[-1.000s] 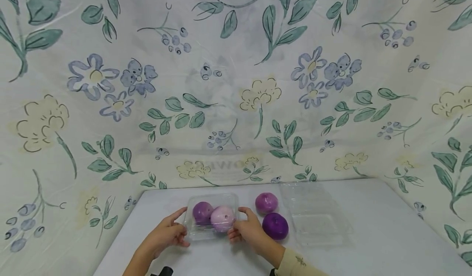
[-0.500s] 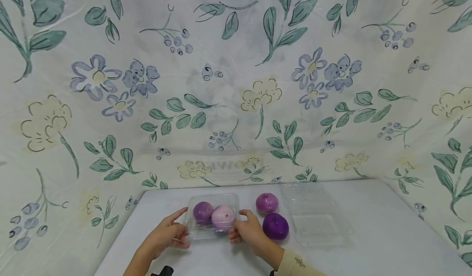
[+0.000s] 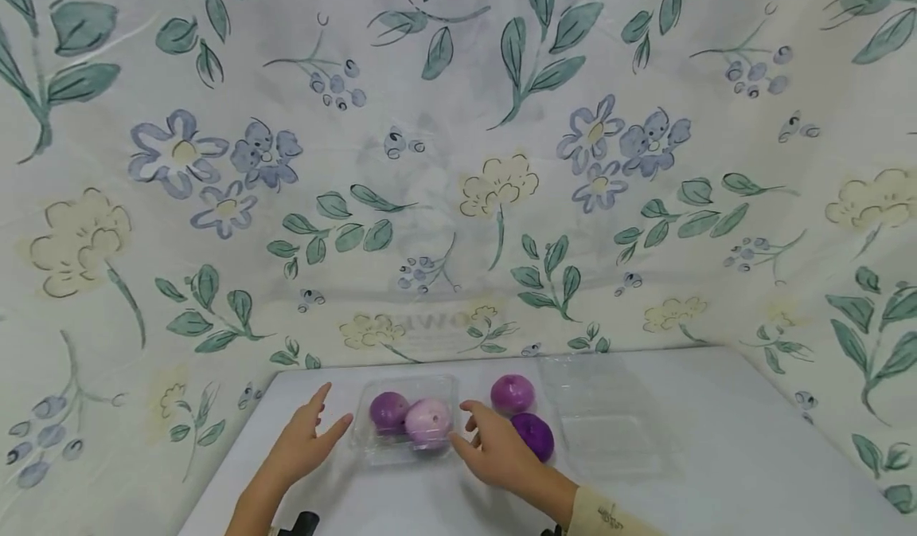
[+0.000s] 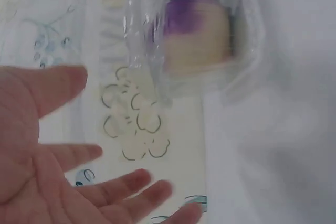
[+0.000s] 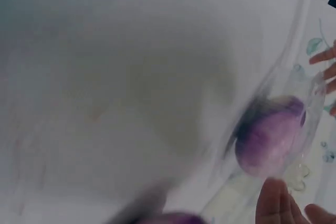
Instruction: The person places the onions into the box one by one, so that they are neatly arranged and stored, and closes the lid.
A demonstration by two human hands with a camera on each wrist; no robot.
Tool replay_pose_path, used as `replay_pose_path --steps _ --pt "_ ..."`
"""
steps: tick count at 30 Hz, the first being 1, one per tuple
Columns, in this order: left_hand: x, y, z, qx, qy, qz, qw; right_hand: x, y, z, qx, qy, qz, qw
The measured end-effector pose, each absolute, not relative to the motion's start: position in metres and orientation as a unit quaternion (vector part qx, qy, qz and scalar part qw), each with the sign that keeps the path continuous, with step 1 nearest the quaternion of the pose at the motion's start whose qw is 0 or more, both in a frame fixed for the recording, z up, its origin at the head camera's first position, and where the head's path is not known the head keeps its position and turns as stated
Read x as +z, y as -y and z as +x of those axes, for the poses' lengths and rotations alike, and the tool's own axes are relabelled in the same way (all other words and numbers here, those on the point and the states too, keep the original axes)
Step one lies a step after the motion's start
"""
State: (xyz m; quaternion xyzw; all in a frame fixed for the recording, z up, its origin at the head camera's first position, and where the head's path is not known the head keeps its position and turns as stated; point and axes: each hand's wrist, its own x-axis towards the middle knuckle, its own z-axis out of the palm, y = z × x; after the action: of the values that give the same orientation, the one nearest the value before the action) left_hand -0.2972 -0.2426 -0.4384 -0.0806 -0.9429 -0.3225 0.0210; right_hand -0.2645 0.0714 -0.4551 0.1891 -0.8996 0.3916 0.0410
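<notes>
A clear plastic box stands on the table, its lid down over two round purple vegetables that look like onions. The left one is darker; the right one is pale. To the left of the box my left hand is raised with fingers spread, and in the left wrist view the palm holds nothing. My right hand hovers by the box's right side, fingers loosely bent and empty. Behind it are two more purple vegetables, a pinkish one and a deep purple one, partly hidden.
A second clear plastic box lies opened out flat on the right of the white table. A flower-patterned cloth hangs at the table's back edge.
Both hands have let go of the box's sides and moved away, the left hand up and to the left, the right slightly to the right. The box stays in place.
</notes>
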Motion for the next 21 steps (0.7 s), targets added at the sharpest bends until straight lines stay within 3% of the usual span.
replay_pose_path --steps 6,21 --pt "-0.445 0.24 -0.294 -0.238 0.962 -0.12 0.065 -0.454 -0.099 -0.268 0.207 0.936 0.259 0.121" --pt "-0.433 0.247 -0.308 -0.125 0.976 -0.152 0.094 -0.449 -0.19 -0.282 0.064 0.958 0.215 0.178"
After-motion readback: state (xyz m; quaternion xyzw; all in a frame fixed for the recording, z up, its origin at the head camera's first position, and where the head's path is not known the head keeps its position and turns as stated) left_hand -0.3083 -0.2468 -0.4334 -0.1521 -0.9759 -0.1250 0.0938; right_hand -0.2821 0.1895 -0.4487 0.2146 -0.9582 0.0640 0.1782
